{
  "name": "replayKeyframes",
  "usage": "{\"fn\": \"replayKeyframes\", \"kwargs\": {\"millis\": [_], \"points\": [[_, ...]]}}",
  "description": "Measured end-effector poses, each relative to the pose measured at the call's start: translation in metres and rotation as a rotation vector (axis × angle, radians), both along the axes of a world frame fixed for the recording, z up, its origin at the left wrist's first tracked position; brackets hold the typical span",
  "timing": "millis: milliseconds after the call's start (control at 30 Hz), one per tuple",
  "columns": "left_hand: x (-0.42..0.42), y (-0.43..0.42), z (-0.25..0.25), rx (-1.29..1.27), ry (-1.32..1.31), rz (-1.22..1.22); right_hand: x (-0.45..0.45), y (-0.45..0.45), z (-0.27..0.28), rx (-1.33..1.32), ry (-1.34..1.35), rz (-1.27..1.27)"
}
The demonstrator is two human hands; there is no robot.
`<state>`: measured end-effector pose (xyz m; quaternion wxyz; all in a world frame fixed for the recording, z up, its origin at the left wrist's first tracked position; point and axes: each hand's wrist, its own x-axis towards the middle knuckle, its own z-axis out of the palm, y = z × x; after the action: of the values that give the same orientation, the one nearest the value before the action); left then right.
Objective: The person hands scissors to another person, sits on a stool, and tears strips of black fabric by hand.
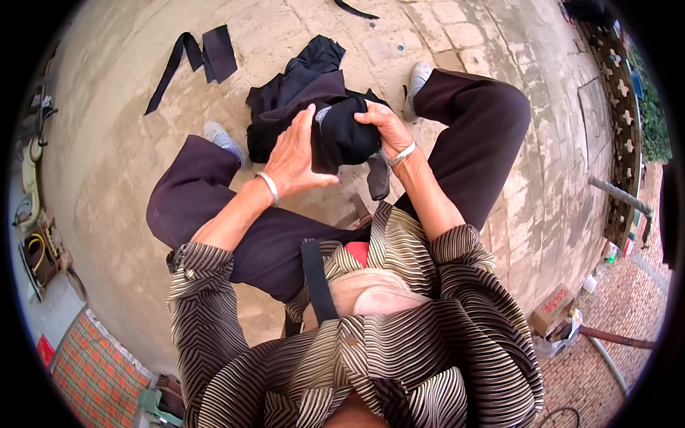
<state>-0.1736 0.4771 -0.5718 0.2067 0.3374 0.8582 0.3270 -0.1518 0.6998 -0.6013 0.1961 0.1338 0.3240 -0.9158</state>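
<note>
Between my hands is a bundle of black cloth [349, 132], with a small grey patterned patch showing at its upper left. My left hand [291, 153] lies along the bundle's left side, thumb and fingers spread apart, touching a dark flap. On the upper right, my right hand [389, 128] grips the bundle with its thumb on top; its other fingers are partly hidden. More dark cloth [292, 89] lies heaped on the ground just beyond, between my feet. A grey-black strip [378, 178] hangs below the bundle near my right wrist.
Dark fabric strips [219, 53] lie on the paved ground [107, 178] at the upper left, and another strip [357, 10] at the top. A cardboard box [553, 310] stands at the lower right. A plaid cloth [96, 371] is at the lower left.
</note>
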Motion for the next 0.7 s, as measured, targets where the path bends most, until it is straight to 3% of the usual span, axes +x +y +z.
{"fn": "replayKeyframes", "kwargs": {"millis": [33, 233, 400, 500, 567, 600, 667, 700], "points": [[0.002, 0.002, -0.004, 0.045, 0.217, 0.013, -0.001, -0.001, 0.003, -0.004, -0.009, -0.020], [0.000, 0.015, -0.018, 0.101, 0.314, 0.165, 0.000, -0.004, 0.005, -0.081, -0.067, -0.091], [-0.008, 0.013, -0.022, 0.200, 0.234, 0.204, -0.004, -0.003, 0.008, -0.066, -0.094, -0.143], [-0.023, 0.005, -0.023, 0.304, 0.226, 0.234, -0.007, 0.005, -0.005, 0.140, -0.179, -0.181], [-0.030, 0.007, -0.009, 0.419, 0.247, 0.258, -0.006, 0.015, -0.032, 0.477, -0.181, -0.162], [-0.030, 0.005, -0.008, 0.418, 0.248, 0.258, -0.006, 0.014, -0.033, 0.477, -0.180, -0.161], [-0.028, 0.001, -0.006, 0.416, -0.139, 0.356, -0.007, 0.012, -0.035, 1.046, -0.154, -0.200], [-0.027, 0.002, -0.010, 0.492, -0.202, 0.376, -0.008, 0.010, -0.028, 1.048, -0.152, -0.200]]}}
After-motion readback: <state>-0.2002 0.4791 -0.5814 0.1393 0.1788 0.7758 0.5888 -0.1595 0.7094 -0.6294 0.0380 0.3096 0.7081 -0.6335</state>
